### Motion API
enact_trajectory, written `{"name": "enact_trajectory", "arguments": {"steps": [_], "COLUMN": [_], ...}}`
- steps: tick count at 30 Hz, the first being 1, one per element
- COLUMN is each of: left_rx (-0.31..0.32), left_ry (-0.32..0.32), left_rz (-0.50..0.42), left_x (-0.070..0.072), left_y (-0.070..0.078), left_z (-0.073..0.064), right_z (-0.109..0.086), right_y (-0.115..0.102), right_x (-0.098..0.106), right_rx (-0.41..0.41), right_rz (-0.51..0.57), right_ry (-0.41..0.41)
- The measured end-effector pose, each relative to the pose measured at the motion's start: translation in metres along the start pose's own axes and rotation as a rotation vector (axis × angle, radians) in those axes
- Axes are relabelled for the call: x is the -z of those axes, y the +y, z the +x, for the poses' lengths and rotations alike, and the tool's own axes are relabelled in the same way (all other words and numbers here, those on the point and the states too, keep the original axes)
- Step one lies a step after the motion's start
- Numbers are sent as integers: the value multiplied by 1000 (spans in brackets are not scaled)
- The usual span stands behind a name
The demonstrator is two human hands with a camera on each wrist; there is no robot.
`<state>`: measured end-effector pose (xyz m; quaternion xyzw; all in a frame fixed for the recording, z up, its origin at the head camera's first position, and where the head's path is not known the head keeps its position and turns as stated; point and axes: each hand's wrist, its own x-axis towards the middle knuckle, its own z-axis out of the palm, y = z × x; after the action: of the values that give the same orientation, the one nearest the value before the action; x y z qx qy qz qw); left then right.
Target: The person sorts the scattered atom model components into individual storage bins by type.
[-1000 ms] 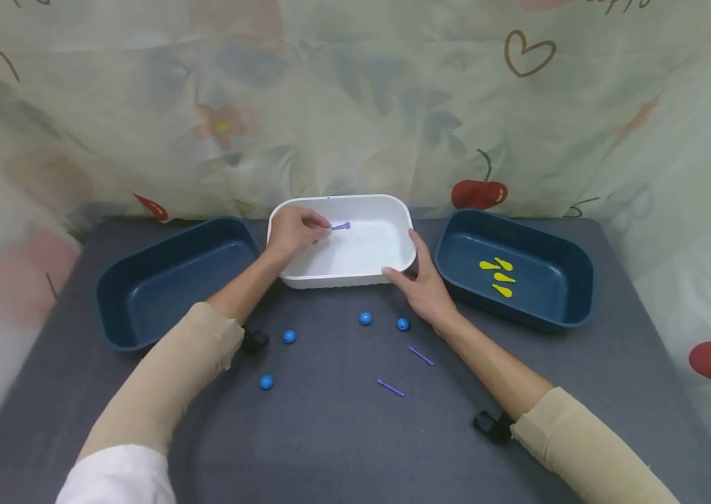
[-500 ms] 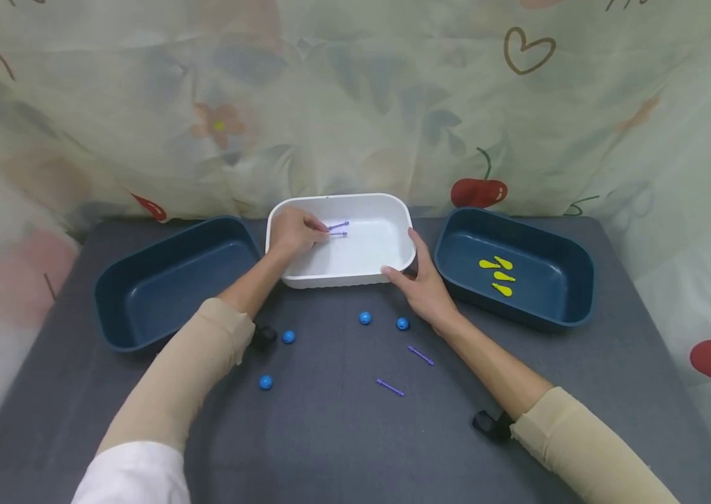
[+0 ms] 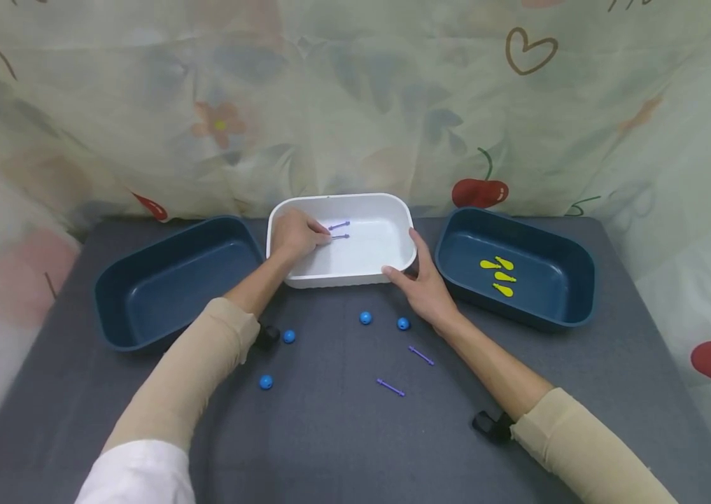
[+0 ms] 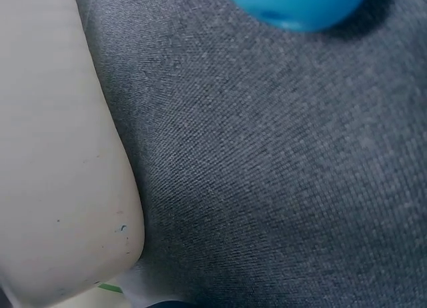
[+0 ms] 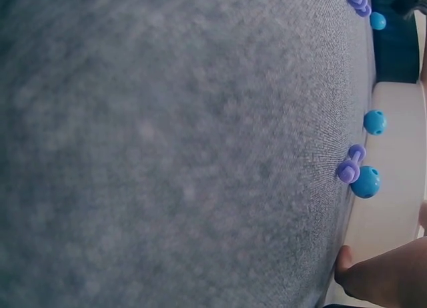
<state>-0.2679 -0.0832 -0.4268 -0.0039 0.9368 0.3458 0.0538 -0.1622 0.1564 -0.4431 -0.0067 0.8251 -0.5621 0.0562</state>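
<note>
Over the left part of a white bin (image 3: 368,255), my left hand (image 3: 295,233) reaches in and pinches one end of a small purple rod (image 3: 341,236) with knobbed ends. A second purple rod (image 3: 339,225) lies just behind it on the bin floor. My right hand (image 3: 425,287) holds the bin's front right corner, thumb at the front rim and fingers along the right side. In the right wrist view, part of that hand (image 5: 387,275) shows against the white wall. The left wrist view shows no fingers, only the bin's wall (image 4: 60,155) and a blue bead (image 4: 303,1).
Two dark blue bins flank the white one; the right bin (image 3: 557,280) contains several yellow bulb-shaped pieces (image 3: 503,277), and the left bin (image 3: 173,280) angles outward. Several blue beads (image 3: 365,318) and two more purple rods (image 3: 390,387) lie on the grey tabletop in front.
My left hand has lowered its purple rod slightly toward the front of the white bin, so the two rods now show apart. The right hand stays at the corner.
</note>
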Motion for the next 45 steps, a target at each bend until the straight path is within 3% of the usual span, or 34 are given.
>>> {"name": "enact_trajectory", "arguments": {"steps": [8,14,21,27,32,39,45], "left_rx": [-43,-173,-360,-459,-530,-656,-740], "left_ry": [-31,-29,-42,-55,-74,-140,-263], "left_rz": [31,24,-153,-213,-256,-264,-311], "left_x": [7,9,16,27,28,17,2], "left_y": [2,11,15,17,13,12,9], "left_z": [-2,-7,-17,-36,-57,-88,-113], "right_z": [2,4,6,7,6,7,7], "right_y": [1,1,2,3,4,8,6], "right_x": [-1,0,0,0,-1,-1,-1], "right_rx": [1,-5,-6,-10,-6,16,35], "right_rz": [-11,-23,-28,-24,-16,-14,0], "right_ry": [-5,-4,-8,-10,-18,1,-7]}}
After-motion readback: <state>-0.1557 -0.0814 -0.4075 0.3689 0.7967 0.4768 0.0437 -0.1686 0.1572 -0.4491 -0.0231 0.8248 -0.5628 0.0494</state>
